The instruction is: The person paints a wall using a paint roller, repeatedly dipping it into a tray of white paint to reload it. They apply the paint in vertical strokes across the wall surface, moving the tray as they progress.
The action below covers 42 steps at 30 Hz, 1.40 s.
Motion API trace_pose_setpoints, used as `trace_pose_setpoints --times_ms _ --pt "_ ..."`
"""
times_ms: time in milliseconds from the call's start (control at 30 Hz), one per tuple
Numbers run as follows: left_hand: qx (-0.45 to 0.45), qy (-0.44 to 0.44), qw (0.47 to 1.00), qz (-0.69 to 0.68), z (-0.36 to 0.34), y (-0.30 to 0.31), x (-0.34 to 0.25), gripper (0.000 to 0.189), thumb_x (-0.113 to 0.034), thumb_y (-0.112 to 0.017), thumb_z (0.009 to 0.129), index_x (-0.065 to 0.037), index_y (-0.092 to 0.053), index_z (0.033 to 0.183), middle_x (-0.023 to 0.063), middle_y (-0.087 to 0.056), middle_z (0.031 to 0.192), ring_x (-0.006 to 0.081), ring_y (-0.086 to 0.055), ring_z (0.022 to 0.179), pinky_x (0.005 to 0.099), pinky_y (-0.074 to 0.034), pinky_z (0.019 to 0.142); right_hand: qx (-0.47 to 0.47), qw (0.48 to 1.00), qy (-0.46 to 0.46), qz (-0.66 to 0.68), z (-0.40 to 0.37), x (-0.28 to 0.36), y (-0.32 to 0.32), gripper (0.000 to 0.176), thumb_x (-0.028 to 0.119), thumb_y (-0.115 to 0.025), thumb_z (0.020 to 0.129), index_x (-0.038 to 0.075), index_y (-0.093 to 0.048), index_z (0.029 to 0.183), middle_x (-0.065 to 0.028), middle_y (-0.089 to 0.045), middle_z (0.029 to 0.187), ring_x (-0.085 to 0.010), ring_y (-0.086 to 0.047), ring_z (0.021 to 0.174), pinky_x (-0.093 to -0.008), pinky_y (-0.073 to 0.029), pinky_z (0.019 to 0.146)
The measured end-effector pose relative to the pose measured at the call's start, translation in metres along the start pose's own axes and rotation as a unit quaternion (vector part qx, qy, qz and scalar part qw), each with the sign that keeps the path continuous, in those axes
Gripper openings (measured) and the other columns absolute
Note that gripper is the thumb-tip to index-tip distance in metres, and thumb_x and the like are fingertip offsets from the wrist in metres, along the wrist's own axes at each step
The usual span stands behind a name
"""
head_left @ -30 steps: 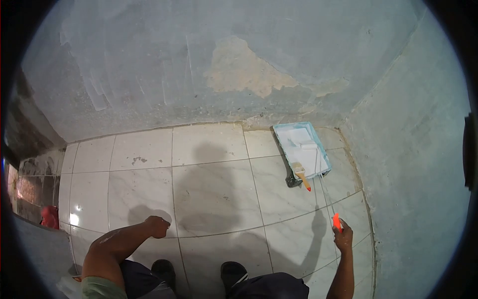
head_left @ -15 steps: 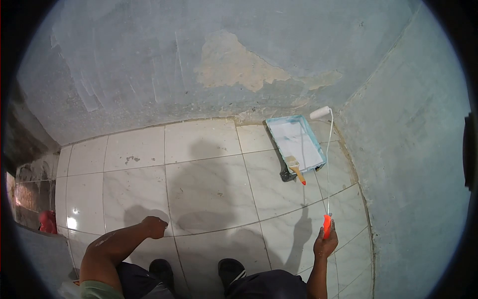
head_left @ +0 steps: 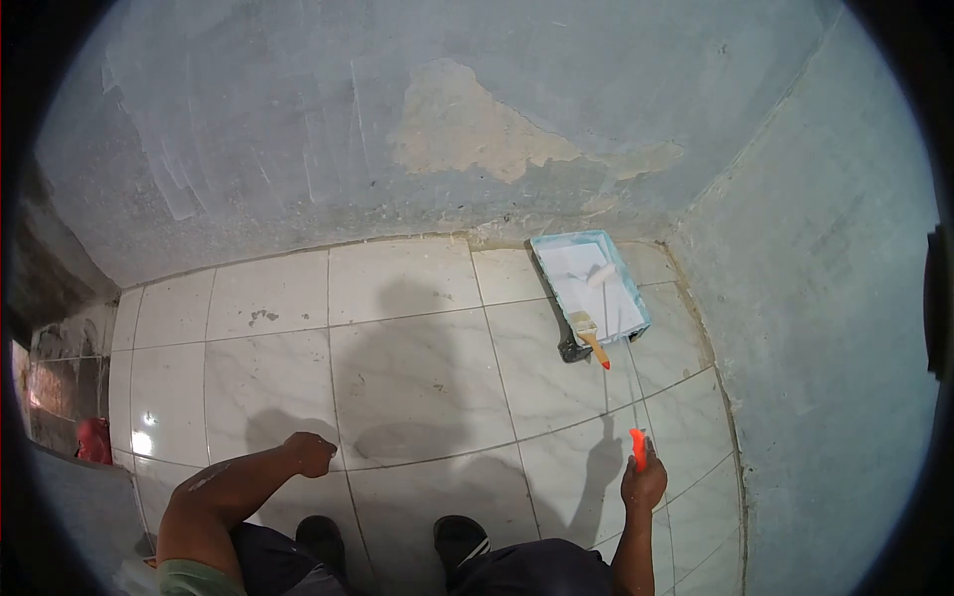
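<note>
My right hand point(head_left: 644, 481) grips the orange handle of a paint roller point(head_left: 602, 275), whose white sleeve is over the paint tray point(head_left: 620, 260). The tray is light blue inside, dark on the outside, and holds white paint. A paintbrush point(head_left: 592, 341) with a wooden, red-tipped handle rests across its near edge. On the left, my left hand point(head_left: 314, 454) hovers above the floor with its fingers curled; what they hold, if anything, is hidden.
A grey-blue wall point(head_left: 248, 119) with a bare, peeled patch point(head_left: 467, 124) rises ahead, and another wall point(head_left: 835, 328) stands on the right. White tiles point(head_left: 407, 387) cover the floor. A red object point(head_left: 94, 441) lies at the far left. My shoes point(head_left: 460, 541) are at the bottom.
The roller's sleeve has swung left and down from beside the tray to over the white paint. My right hand has shifted slightly left. The left hand stays put.
</note>
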State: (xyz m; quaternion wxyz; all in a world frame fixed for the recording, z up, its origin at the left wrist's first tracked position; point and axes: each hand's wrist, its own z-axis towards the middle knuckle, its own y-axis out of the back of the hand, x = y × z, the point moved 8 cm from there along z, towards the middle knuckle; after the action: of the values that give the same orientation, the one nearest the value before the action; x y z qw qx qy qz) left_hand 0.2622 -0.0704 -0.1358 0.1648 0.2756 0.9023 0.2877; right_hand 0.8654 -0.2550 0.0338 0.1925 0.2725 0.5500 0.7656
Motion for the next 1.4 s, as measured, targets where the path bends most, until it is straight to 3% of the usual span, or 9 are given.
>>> trace_pose_setpoints --times_ms 67,167,267,567,633,733,1267,1367,1400 --pt "-0.008 -0.006 1.000 0.010 0.000 -0.001 0.001 0.033 -0.020 -0.054 0.084 -0.009 -0.066 0.113 0.0148 -0.069 0.116 0.0339 -0.066 0.111 0.0485 -0.053 0.092 0.032 0.999 -0.017 -0.011 -0.001 0.002 -0.004 0.053 0.012 -0.067 0.088 0.010 -0.056 0.139 -0.0205 -0.068 0.097 -0.0379 -0.065 0.087 -0.0471 -0.052 0.077" --pt "0.012 0.003 1.000 0.004 -0.003 0.003 0.000 0.033 -0.020 -0.053 0.086 -0.009 -0.066 0.113 0.0147 -0.070 0.116 0.0338 -0.066 0.111 0.0485 -0.053 0.092 0.013 0.998 -0.052 0.022 -0.002 0.005 0.008 0.053 0.009 -0.065 0.087 0.007 -0.056 0.139 -0.0215 -0.068 0.115 -0.0386 -0.067 0.098 -0.0435 -0.053 0.085" --pt "0.000 0.000 1.000 0.007 -0.002 0.000 0.001 0.032 -0.020 -0.052 0.087 -0.010 -0.067 0.113 0.0147 -0.070 0.116 0.0338 -0.065 0.111 0.0482 -0.053 0.093 0.038 0.995 -0.094 -0.025 -0.001 -0.007 0.001 0.054 0.007 -0.066 0.087 0.008 -0.056 0.139 -0.0210 -0.069 0.109 -0.0383 -0.067 0.094 -0.0449 -0.052 0.082" --pt "0.000 0.004 1.000 0.005 -0.003 0.002 0.000 0.034 -0.020 -0.054 0.084 -0.009 -0.067 0.112 0.0153 -0.070 0.115 0.0344 -0.066 0.110 0.0474 -0.053 0.093 0.020 0.997 -0.050 -0.051 0.003 -0.007 -0.007 0.058 0.009 -0.067 0.087 0.014 -0.054 0.143 -0.0192 -0.068 0.096 -0.0373 -0.065 0.085 -0.0458 -0.052 0.076" --pt "-0.003 0.002 1.000 0.005 -0.003 0.001 0.001 0.034 -0.020 -0.054 0.083 -0.009 -0.067 0.112 0.0152 -0.070 0.115 0.0344 -0.066 0.110 0.0474 -0.053 0.093 0.074 0.994 -0.065 -0.057 0.004 -0.004 -0.010 0.060 0.009 -0.067 0.086 0.016 -0.053 0.144 -0.0177 -0.067 0.093 -0.0362 -0.065 0.083 -0.0460 -0.052 0.075" --pt "0.002 0.009 1.000 0.005 -0.005 0.004 0.002 0.034 -0.020 -0.054 0.083 -0.009 -0.067 0.113 0.0152 -0.070 0.115 0.0343 -0.066 0.110 0.0473 -0.053 0.093 0.014 0.999 -0.021 -0.046 0.005 -0.004 -0.011 0.058 0.013 -0.067 0.088 0.020 -0.053 0.143 -0.0158 -0.063 0.088 -0.0355 -0.065 0.079 -0.0475 -0.052 0.070" --pt "0.002 0.001 1.000 0.020 -0.004 0.000 0.002 0.039 -0.020 -0.054 0.083 -0.012 -0.066 0.120 0.0142 -0.070 0.116 0.0336 -0.066 0.111 0.0460 -0.053 0.094 0.067 0.994 -0.060 -0.059 0.010 0.002 0.000 0.057 0.009 -0.066 0.087 0.015 -0.054 0.142 -0.0163 -0.064 0.092 -0.0364 -0.065 0.084 -0.0470 -0.053 0.075" --pt "0.000 0.009 1.000 0.014 -0.007 0.003 0.001 0.041 -0.019 -0.054 0.083 -0.013 -0.066 0.121 0.0139 -0.070 0.116 0.0331 -0.066 0.112 0.0458 -0.052 0.095 0.075 0.994 -0.017 -0.077 0.018 -0.009 -0.005 0.056 0.013 -0.066 0.088 0.016 -0.053 0.142 -0.0171 -0.064 0.092 -0.0354 -0.065 0.083 -0.0466 -0.053 0.074" --pt "-0.001 0.010 1.000 0.017 -0.007 0.002 0.002 0.041 -0.019 -0.054 0.083 -0.013 -0.066 0.121 0.0139 -0.070 0.116 0.0331 -0.066 0.112 0.0458 -0.052 0.095 0.025 0.997 0.069 -0.023 0.024 -0.005 -0.003 0.054 0.010 -0.065 0.088 0.010 -0.053 0.141 -0.0158 -0.065 0.089 -0.0330 -0.065 0.077 -0.0438 -0.053 0.070"
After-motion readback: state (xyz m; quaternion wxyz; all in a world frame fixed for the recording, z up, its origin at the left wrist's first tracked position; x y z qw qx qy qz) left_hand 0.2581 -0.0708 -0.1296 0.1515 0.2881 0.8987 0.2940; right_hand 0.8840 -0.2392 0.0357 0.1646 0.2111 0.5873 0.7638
